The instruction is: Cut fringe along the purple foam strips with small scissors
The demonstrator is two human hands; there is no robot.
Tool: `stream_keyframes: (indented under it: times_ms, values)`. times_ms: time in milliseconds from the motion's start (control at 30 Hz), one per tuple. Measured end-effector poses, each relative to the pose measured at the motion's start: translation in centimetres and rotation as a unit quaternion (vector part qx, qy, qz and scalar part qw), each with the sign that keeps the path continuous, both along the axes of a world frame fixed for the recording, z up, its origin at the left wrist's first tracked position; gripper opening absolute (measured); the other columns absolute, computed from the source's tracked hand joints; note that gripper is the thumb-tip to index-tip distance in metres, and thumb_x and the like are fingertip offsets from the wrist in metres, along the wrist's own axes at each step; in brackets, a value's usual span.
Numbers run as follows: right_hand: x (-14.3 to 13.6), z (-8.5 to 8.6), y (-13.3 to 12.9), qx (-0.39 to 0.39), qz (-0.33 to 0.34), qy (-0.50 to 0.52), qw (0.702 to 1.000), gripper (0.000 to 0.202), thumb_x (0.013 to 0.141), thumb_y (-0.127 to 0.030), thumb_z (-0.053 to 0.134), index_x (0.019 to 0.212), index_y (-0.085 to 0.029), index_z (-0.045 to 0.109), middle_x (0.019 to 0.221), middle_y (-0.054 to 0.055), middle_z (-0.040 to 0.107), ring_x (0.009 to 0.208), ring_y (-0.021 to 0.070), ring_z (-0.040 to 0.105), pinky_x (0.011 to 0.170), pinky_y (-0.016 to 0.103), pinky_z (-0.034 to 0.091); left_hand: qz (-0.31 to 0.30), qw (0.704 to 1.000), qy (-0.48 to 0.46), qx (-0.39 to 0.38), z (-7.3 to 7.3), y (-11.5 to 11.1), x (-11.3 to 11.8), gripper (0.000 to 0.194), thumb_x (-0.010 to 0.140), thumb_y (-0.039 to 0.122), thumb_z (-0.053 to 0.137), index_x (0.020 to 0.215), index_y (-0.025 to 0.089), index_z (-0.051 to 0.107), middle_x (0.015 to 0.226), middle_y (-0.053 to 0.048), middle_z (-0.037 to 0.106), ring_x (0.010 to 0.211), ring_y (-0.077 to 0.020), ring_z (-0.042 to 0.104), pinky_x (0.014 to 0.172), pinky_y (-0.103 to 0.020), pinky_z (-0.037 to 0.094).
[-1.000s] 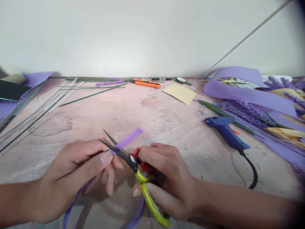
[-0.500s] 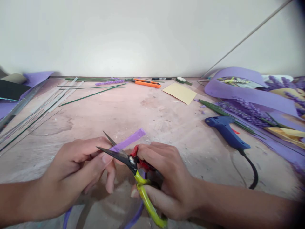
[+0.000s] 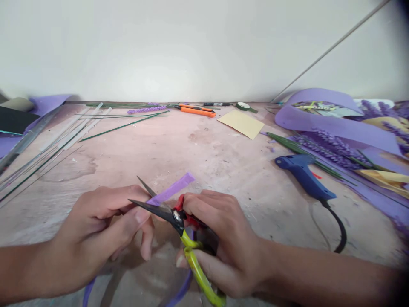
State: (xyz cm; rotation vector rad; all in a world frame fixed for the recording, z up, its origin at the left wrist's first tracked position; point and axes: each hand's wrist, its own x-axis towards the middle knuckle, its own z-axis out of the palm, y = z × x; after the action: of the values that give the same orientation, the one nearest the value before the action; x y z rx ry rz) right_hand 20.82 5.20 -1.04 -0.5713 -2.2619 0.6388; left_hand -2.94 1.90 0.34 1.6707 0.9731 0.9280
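Observation:
A purple strip [image 3: 174,189] is pinched between the thumb and fingers of my left hand [image 3: 102,234], its free end pointing up and to the right. My right hand [image 3: 226,243] grips scissors [image 3: 159,211] by their handles, one yellow-green and one red. The dark blades are parted, with the strip passing between them close to my left fingertips. Below the hands, a purple band [image 3: 180,292] curves over the table, partly hidden by the right hand and scissors.
At right lie a blue glue gun [image 3: 305,177] with its cord, purple flower stems [image 3: 332,149] and purple sheets [image 3: 335,121]. Toward the back are a yellow card [image 3: 241,123], tape roll [image 3: 243,105] and orange cutter [image 3: 197,111]. Thin rods [image 3: 47,157] lie left.

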Motion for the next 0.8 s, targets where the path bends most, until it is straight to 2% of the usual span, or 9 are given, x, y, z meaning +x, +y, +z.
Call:
stream_keyframes:
  times_ms: [267, 500, 600, 800]
  values:
    - [0.09, 0.15, -0.01, -0.056, 0.02, -0.034, 0.998, 0.029, 0.093, -0.042, 0.06, 0.079, -0.023, 0.044, 0.071, -0.003, 0.056, 0.059, 0.0137, 0.048, 0.06, 0.029, 0.034, 0.0, 0.998, 0.039, 0.045, 0.12, 0.35, 0.01, 0.036, 0.103, 0.036, 0.053, 0.073, 0.028, 0.071, 0.06, 0.006, 0.072, 0.045, -0.0104, 0.063, 0.043, -0.017, 0.048]
    - [0.55, 0.02, -0.09, -0.035, 0.026, -0.028, 0.999, 0.021, 0.095, -0.036, 0.061, 0.086, -0.022, 0.047, 0.073, -0.004, 0.057, 0.057, 0.0124, 0.045, 0.06, 0.03, 0.031, 0.002, 0.997, 0.037, 0.061, 0.78, 0.56, 0.11, 0.039, 0.102, 0.031, 0.054, 0.068, 0.029, 0.073, 0.057, 0.008, 0.071, 0.034, -0.0073, 0.056, 0.034, -0.016, 0.042]
    - [0.47, -0.04, -0.09, -0.04, 0.021, -0.036, 0.998, 0.022, 0.093, -0.034, 0.063, 0.086, -0.022, 0.047, 0.069, -0.007, 0.051, 0.055, 0.0113, 0.041, 0.059, 0.03, 0.029, 0.002, 0.998, 0.031, 0.06, 0.87, 0.7, 0.26, 0.038, 0.102, 0.028, 0.053, 0.07, 0.031, 0.073, 0.058, 0.009, 0.074, 0.039, -0.009, 0.062, 0.038, -0.016, 0.047]
    - [0.26, -0.02, 0.03, -0.043, 0.025, -0.012, 0.999, 0.024, 0.089, -0.034, 0.062, 0.081, -0.023, 0.043, 0.07, -0.005, 0.053, 0.056, 0.0121, 0.04, 0.06, 0.03, 0.03, -0.01, 0.996, 0.055, 0.067, 0.54, 0.71, 0.16, 0.035, 0.102, 0.032, 0.053, 0.073, 0.03, 0.072, 0.058, 0.008, 0.074, 0.047, -0.0117, 0.07, 0.047, -0.018, 0.052]
